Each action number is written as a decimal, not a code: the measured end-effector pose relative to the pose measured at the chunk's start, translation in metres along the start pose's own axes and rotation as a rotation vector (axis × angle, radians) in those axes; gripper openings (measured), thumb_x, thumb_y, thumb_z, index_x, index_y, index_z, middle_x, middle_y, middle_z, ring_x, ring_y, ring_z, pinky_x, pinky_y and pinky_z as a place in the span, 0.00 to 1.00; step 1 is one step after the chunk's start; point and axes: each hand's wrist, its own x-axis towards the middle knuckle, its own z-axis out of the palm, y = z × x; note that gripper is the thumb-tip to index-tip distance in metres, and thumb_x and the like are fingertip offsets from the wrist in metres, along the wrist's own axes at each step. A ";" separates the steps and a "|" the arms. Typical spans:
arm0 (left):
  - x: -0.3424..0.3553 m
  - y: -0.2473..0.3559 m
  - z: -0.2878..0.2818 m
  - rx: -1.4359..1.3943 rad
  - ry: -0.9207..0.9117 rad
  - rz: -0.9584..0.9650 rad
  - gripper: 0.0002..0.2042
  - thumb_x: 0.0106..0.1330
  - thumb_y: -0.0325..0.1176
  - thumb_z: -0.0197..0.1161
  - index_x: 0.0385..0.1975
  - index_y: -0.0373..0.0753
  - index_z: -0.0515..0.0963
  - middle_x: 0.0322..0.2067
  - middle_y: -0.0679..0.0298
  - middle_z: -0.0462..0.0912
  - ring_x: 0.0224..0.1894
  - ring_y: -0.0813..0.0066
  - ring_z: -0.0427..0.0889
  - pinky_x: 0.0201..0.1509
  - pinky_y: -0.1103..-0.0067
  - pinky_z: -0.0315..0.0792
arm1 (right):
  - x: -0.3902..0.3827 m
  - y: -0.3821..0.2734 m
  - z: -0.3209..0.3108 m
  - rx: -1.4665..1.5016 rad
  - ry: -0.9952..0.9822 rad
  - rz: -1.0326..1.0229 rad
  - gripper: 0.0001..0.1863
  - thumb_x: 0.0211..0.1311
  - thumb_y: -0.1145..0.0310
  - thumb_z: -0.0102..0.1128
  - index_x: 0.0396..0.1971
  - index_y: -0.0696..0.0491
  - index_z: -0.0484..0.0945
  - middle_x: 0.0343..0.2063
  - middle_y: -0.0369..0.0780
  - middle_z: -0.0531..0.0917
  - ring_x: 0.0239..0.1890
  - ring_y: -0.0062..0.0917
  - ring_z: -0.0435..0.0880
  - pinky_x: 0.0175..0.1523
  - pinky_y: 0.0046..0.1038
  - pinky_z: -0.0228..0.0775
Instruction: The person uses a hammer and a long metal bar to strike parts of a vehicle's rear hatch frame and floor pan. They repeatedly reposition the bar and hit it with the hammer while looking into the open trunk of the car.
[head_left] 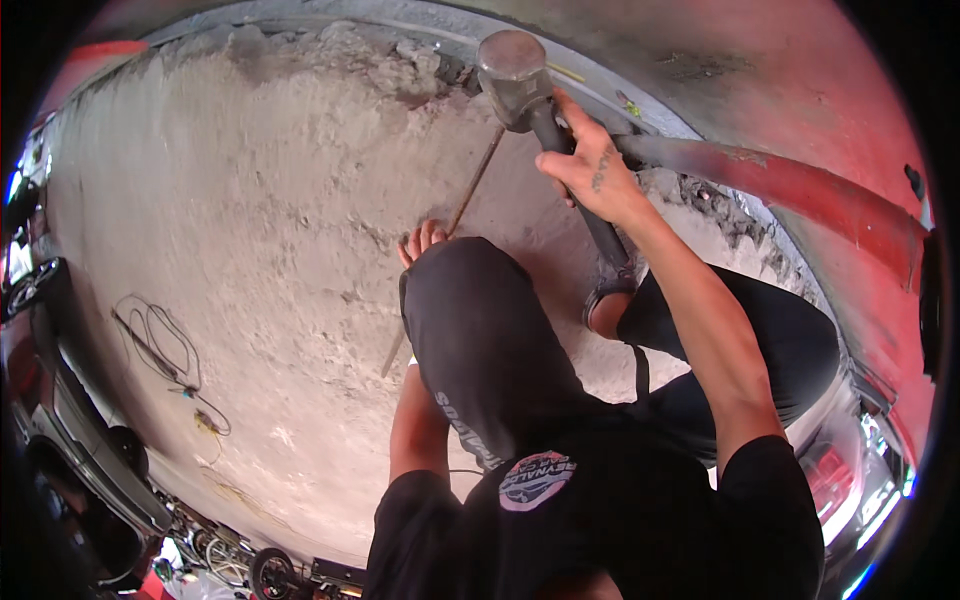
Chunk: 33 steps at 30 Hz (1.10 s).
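My right hand (600,170) is closed round the dark handle of a club hammer (512,75), lifted with its grey metal head beyond my fingers. Below it, a thin rusty metal rod (478,182) slants from near the hammer head back toward me, its far end close to the broken edge of the floor. My left hand (424,241) grips the rod around its middle, partly hidden behind my bent knee. The rod's near end (396,355) shows again beside that knee. In this view, I cannot tell whether the rod's tip touches the concrete.
Rough concrete floor (250,220) surrounds me, with crumbled rubble (370,65) along the far wall. A red pipe (800,185) runs at the right. A dark cable (160,345) lies at the left, near a parked car (75,420). Wheels (270,572) stand at the lower left.
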 end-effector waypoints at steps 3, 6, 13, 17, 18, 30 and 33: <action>0.008 0.008 0.001 -0.048 -0.011 -0.045 0.09 0.62 0.40 0.60 0.37 0.45 0.77 0.58 0.69 0.72 0.63 0.61 0.66 0.67 0.46 0.50 | 0.016 0.044 0.005 -0.093 0.004 -0.117 0.45 0.54 0.74 0.57 0.72 0.53 0.45 0.17 0.37 0.75 0.14 0.19 0.73 0.20 0.25 0.68; 0.005 -0.006 0.004 0.017 -0.027 -0.010 0.10 0.63 0.41 0.59 0.38 0.44 0.77 0.57 0.67 0.74 0.63 0.58 0.67 0.67 0.49 0.52 | 0.010 0.048 0.016 -0.063 0.009 0.026 0.45 0.55 0.75 0.56 0.72 0.54 0.44 0.16 0.37 0.74 0.14 0.19 0.73 0.20 0.24 0.68; 0.012 -0.003 0.010 0.047 -0.019 -0.091 0.21 0.64 0.42 0.58 0.59 0.55 0.71 0.65 0.62 0.66 0.69 0.53 0.60 0.66 0.47 0.55 | -0.016 0.089 0.019 0.101 0.076 0.139 0.45 0.54 0.76 0.54 0.72 0.53 0.43 0.16 0.38 0.74 0.14 0.21 0.74 0.20 0.26 0.68; 0.013 -0.022 0.019 0.074 -0.147 -0.003 0.23 0.63 0.43 0.59 0.60 0.55 0.70 0.66 0.62 0.65 0.69 0.52 0.60 0.66 0.46 0.53 | -0.037 0.132 0.033 0.138 0.201 0.152 0.45 0.55 0.75 0.54 0.72 0.51 0.44 0.17 0.38 0.74 0.14 0.19 0.74 0.19 0.25 0.67; 0.013 -0.025 0.020 0.060 -0.106 0.044 0.24 0.63 0.43 0.59 0.60 0.55 0.69 0.66 0.62 0.64 0.70 0.51 0.59 0.66 0.45 0.52 | -0.042 0.133 0.034 0.094 0.212 0.170 0.44 0.55 0.74 0.54 0.72 0.50 0.44 0.20 0.41 0.76 0.17 0.25 0.77 0.23 0.28 0.70; 0.025 -0.035 0.015 0.087 -0.127 0.078 0.24 0.62 0.38 0.59 0.60 0.48 0.67 0.69 0.59 0.59 0.73 0.50 0.52 0.68 0.41 0.42 | -0.036 0.115 0.039 -0.143 0.080 0.461 0.42 0.59 0.66 0.56 0.70 0.56 0.47 0.41 0.60 0.80 0.46 0.55 0.79 0.54 0.39 0.69; 0.026 -0.032 0.010 0.058 -0.131 0.070 0.25 0.61 0.36 0.60 0.61 0.48 0.66 0.70 0.58 0.57 0.73 0.50 0.50 0.68 0.40 0.40 | -0.031 0.130 0.035 -0.199 0.316 -0.005 0.41 0.58 0.68 0.57 0.70 0.54 0.50 0.32 0.52 0.82 0.33 0.44 0.84 0.41 0.38 0.75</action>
